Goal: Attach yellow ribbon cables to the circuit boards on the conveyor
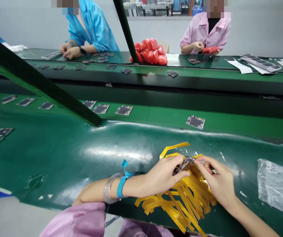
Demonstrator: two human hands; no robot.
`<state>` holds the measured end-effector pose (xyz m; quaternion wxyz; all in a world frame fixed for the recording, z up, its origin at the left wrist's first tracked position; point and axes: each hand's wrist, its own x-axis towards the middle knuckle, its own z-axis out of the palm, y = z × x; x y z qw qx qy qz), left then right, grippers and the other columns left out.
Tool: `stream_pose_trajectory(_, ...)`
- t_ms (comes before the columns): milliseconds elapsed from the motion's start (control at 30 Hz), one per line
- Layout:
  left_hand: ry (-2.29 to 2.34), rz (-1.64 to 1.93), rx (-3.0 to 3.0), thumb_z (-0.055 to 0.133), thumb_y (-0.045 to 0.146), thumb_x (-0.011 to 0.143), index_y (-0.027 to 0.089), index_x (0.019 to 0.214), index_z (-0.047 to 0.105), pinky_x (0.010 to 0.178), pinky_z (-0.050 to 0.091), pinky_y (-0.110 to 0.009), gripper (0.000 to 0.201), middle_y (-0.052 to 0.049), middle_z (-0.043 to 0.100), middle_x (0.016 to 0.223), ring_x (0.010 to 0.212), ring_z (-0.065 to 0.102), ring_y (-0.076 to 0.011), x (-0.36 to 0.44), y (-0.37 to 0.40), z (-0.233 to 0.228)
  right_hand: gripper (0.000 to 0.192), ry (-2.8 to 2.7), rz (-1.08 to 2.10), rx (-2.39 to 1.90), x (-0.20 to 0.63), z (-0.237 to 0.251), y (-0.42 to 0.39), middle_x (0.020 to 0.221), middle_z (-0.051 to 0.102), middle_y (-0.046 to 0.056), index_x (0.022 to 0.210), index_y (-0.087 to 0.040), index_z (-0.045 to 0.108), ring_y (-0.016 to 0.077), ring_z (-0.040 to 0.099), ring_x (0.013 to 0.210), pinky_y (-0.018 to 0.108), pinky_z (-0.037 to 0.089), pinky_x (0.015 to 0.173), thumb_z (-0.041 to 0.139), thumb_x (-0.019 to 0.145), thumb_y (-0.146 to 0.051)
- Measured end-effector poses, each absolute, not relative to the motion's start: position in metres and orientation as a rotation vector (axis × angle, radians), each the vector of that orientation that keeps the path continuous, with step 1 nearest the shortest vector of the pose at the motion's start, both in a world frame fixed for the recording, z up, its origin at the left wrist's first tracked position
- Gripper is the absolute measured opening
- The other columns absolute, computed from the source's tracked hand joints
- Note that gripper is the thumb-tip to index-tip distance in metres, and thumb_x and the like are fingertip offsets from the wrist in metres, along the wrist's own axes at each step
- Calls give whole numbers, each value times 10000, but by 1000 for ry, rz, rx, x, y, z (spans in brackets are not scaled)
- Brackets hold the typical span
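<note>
A small circuit board is gripped between the thumb and fingers of my left hand, tilted above the green mat. My right hand is closed in a pinch at the board's right end. What its fingertips hold, if anything, is too small to make out. Beneath both hands lies a loose pile of yellow tape strips, with some strips reaching out behind the board. My left wrist carries a blue strap and a clear bangle.
Several circuit boards lie on the green conveyor belt ahead. A dark green post slants across the left. To the right is a clear plastic bag. Across the line, two people work near red bundles.
</note>
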<state>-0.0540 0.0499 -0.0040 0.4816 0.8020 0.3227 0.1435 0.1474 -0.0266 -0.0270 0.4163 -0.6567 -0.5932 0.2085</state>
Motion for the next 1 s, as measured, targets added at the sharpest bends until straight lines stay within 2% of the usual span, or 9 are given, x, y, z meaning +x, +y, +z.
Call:
stream_pose_trajectory(167, 757, 374, 1492, 705, 331, 861, 215, 984, 434, 705, 428, -293, 320, -11, 584, 932, 799, 541, -160, -53, 55, -13, 68, -1634, 538, -1600, 148, -27, -33, 608, 462, -46, 988, -259, 663, 134, 444, 509, 278, 422, 566, 618, 949, -292)
stream_pose_trajectory(267, 644, 327, 1080, 777, 366, 793, 201, 1089, 436, 722, 477, -297, 481, -41, 621, 989, 823, 602, -161, -50, 63, -11, 374, -1432, 898, -1578, 150, -10, -40, 669, 486, -44, 1276, -302, 528, 156, 503, 571, 272, 453, 550, 656, 935, -391)
stream_pose_trajectory(333, 680, 263, 1018, 756, 440, 819, 173, 1019, 512, 635, 447, -263, 413, -18, 610, 868, 698, 568, -125, -49, 69, -5, 471, -1221, 1264, -1537, 154, 3, -44, 669, 499, -49, 1351, -305, 438, 149, 508, 540, 254, 444, 489, 613, 953, -487)
stream_pose_trajectory(467, 708, 189, 1169, 730, 500, 845, 145, 950, 619, 534, 379, -234, 386, 4, 579, 768, 609, 493, -96, -55, 75, 5, 331, -976, 1737, -1469, 164, 21, -41, 567, 564, -47, 980, -259, 515, 142, 588, 455, 231, 460, 416, 544, 967, -589)
stream_pose_trajectory(567, 660, 182, 1267, 715, 468, 860, 152, 1041, 632, 602, 439, -244, 374, -30, 641, 898, 735, 569, -129, -61, 75, 11, 389, -933, 1762, -1533, 164, 25, -35, 690, 723, 43, 872, -240, 530, 233, 755, 716, 302, 611, 573, 671, 879, -602)
stream_pose_trajectory(733, 644, 114, 1449, 647, 426, 898, 160, 990, 611, 626, 443, -245, 284, -23, 635, 903, 760, 561, -134, -69, 73, 23, 333, -968, 1678, -1527, 154, 28, -28, 928, 777, 86, 747, -210, 661, 247, 769, 900, 373, 657, 797, 774, 820, -515)
stream_pose_trajectory(833, 635, 56, 1495, 628, 415, 903, 170, 969, 594, 591, 428, -236, 256, -2, 610, 847, 696, 523, -119, -72, 71, 28, 332, -955, 1680, -1533, 149, 29, -28, 875, 775, 70, 681, -209, 649, 233, 775, 840, 318, 663, 711, 814, 786, -477)
stream_pose_trajectory(933, 655, 37, 1520, 627, 399, 894, 183, 912, 563, 540, 398, -221, 226, 18, 591, 784, 637, 493, -106, -73, 69, 29, 347, -967, 1738, -1582, 146, 28, -29, 706, 743, 58, 667, -216, 646, 251, 775, 760, 219, 575, 441, 810, 773, -504)
stream_pose_trajectory(1000, 669, 34, 1550, 632, 386, 882, 184, 865, 543, 502, 367, -216, 221, 32, 574, 721, 592, 474, -99, -73, 68, 30, 356, -975, 1749, -1587, 146, 27, -29, 764, 763, 75, 665, -214, 657, 248, 771, 763, 225, 572, 449, 808, 764, -521)
